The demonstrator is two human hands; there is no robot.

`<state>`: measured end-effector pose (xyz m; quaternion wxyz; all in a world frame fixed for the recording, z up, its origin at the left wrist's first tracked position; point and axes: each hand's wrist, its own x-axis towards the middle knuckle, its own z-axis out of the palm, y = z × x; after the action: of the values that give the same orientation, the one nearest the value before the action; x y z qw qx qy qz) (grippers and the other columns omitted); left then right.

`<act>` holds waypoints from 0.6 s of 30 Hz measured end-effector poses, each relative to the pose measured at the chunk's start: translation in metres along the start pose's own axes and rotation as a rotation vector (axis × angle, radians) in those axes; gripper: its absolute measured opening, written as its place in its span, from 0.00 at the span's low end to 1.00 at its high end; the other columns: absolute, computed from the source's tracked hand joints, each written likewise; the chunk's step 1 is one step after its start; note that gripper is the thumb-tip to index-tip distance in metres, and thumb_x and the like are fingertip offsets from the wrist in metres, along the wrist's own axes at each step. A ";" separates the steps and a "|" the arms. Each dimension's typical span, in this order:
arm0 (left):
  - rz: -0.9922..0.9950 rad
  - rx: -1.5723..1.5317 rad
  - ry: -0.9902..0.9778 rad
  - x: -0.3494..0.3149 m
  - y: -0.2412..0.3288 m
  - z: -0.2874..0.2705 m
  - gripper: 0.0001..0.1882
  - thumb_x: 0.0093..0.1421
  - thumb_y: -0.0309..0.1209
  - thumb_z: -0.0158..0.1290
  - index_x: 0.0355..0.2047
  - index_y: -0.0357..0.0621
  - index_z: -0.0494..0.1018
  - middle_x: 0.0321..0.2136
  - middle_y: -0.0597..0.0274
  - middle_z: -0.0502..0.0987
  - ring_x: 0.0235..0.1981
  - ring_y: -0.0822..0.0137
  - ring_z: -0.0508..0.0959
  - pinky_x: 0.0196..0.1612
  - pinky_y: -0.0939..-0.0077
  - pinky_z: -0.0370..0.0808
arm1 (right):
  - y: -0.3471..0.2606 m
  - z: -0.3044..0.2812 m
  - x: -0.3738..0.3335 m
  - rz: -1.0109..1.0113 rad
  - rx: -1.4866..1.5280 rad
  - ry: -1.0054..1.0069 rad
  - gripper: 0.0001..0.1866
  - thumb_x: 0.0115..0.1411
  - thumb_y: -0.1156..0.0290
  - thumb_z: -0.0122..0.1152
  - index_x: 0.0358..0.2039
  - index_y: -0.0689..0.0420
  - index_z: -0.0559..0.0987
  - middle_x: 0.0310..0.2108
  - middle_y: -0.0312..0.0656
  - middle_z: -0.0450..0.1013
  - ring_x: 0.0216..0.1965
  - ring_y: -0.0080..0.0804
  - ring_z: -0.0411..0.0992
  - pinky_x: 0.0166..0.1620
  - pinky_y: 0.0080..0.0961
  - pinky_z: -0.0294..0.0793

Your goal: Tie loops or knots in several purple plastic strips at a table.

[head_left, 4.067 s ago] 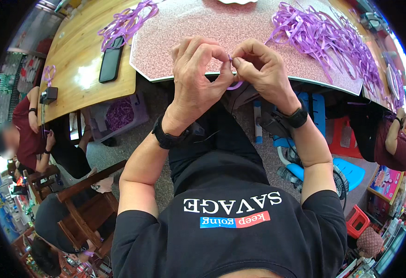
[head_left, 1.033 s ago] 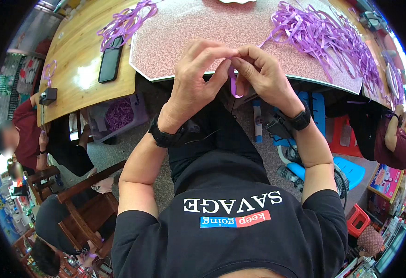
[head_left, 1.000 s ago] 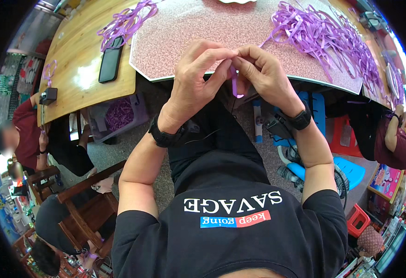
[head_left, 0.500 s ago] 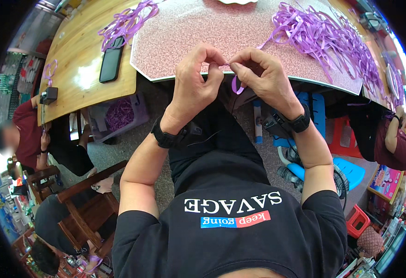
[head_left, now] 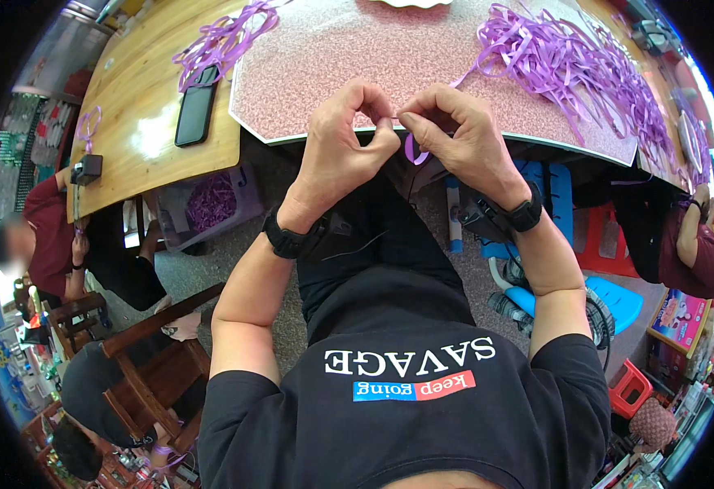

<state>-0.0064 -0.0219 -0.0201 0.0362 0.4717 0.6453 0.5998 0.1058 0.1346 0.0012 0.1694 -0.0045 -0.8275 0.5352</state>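
Above the near edge of the pink speckled table, my left hand (head_left: 347,137) and my right hand (head_left: 461,140) meet almost fingertip to fingertip. Each pinches thumb against forefinger, with a thin bit of the ribbon spanning the small gap between them. A loop of the purple ribbon (head_left: 413,150) hangs below my right fingertips. Behind that hand, a purple strand leads toward the big heap of purple ribbons (head_left: 569,69) at the right of the tabletop. The exact spot where the fingers grip is too small to make out.
A black phone (head_left: 196,112) and more purple ribbons (head_left: 225,39) lie on the wooden table (head_left: 137,90) to the left. Beneath it stands a plastic bin (head_left: 238,204). A blue chair (head_left: 614,303) and red stool (head_left: 630,389) are at the right. Other people sit at both sides.
My fingertips have drawn slightly apart and dropped a little toward me. The ribbon loop under the right hand shows smaller now.
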 end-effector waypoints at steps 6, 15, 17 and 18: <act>-0.005 -0.145 0.087 0.005 -0.001 -0.002 0.07 0.53 0.19 0.52 0.33 0.38 0.71 0.33 0.59 0.75 0.36 0.66 0.76 0.42 0.75 0.73 | 0.001 -0.001 0.000 0.020 0.074 0.071 0.06 0.64 0.75 0.61 0.39 0.63 0.78 0.28 0.33 0.74 0.28 0.14 0.72 0.32 0.14 0.73; 0.100 -0.087 0.029 0.008 -0.001 0.000 0.10 0.52 0.18 0.57 0.36 0.39 0.72 0.31 0.59 0.76 0.34 0.66 0.78 0.42 0.74 0.74 | 0.002 0.000 0.000 -0.039 -0.054 0.027 0.06 0.63 0.77 0.62 0.40 0.64 0.79 0.30 0.34 0.75 0.31 0.15 0.73 0.34 0.15 0.73; 0.099 -0.009 -0.014 0.008 0.001 0.000 0.10 0.53 0.18 0.56 0.36 0.39 0.72 0.31 0.59 0.76 0.34 0.66 0.79 0.42 0.74 0.74 | 0.002 -0.001 0.000 -0.073 -0.074 0.018 0.06 0.63 0.77 0.61 0.40 0.64 0.79 0.30 0.34 0.75 0.32 0.15 0.73 0.35 0.15 0.73; 0.100 -0.009 -0.013 0.007 0.003 0.000 0.10 0.53 0.18 0.56 0.36 0.39 0.72 0.31 0.59 0.76 0.34 0.66 0.79 0.42 0.74 0.74 | 0.003 -0.001 0.000 -0.073 -0.075 0.018 0.06 0.63 0.77 0.61 0.40 0.64 0.79 0.30 0.34 0.75 0.32 0.15 0.73 0.35 0.15 0.73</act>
<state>-0.0083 -0.0177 -0.0148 0.0125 0.5072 0.6180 0.6006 0.1055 0.1369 -0.0006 0.1962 0.0145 -0.8450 0.4972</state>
